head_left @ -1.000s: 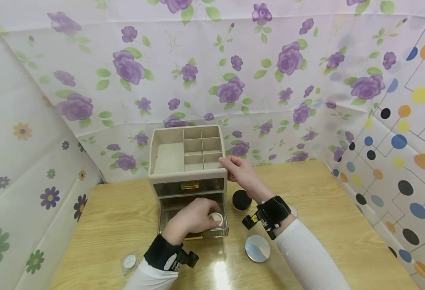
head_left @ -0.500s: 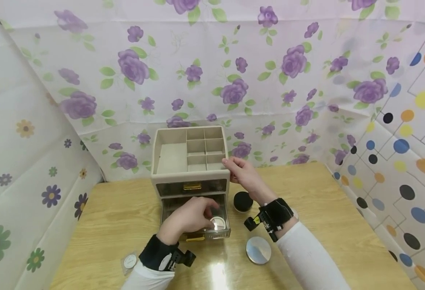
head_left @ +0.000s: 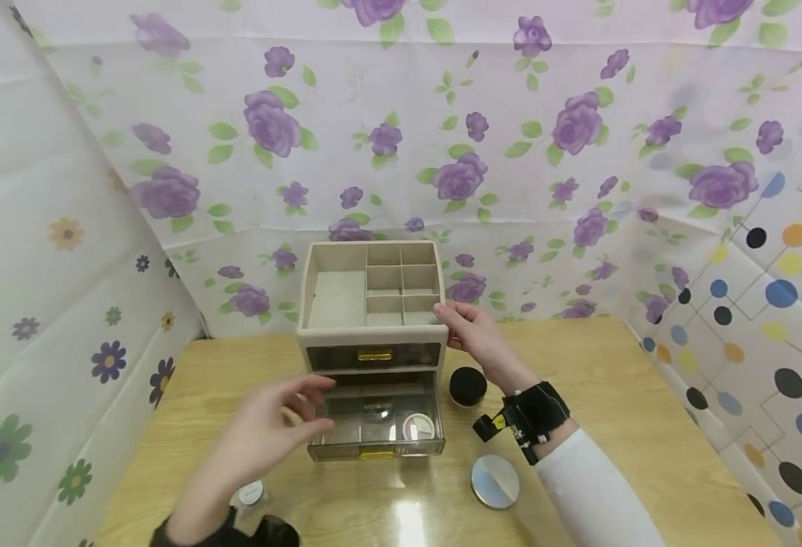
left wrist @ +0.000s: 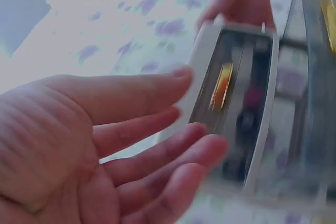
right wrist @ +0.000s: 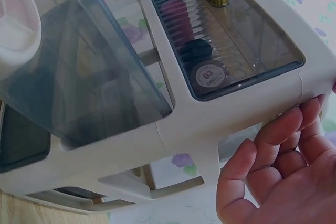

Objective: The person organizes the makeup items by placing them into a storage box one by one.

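A cream desktop organizer [head_left: 372, 332] stands against the back cloth, its lower clear drawer [head_left: 366, 425] pulled out. Inside that drawer's right front corner lies a round white case [head_left: 418, 428]; the right wrist view shows the case [right wrist: 18, 24] with a divided face. My left hand [head_left: 271, 425] hovers at the drawer's left side, fingers spread and nothing between them. With thumb and curled fingers, my right hand [head_left: 472, 334] grips the organizer's upper right edge. Through the closed upper drawer [right wrist: 226, 35], a thread-like ribbed row and round items show, one marked 03.
A black-lidded round jar [head_left: 467, 386] stands right of the organizer, and a silver round tin [head_left: 495, 482] lies in front of it. At the front left, a small round white item [head_left: 251, 493] is partly behind my left arm. Patterned cloths border the wooden table [head_left: 592, 410].
My left hand has let go of the round white case, which now lies in the drawer, and has moved out to the left. The right hand keeps its grip on the organizer.
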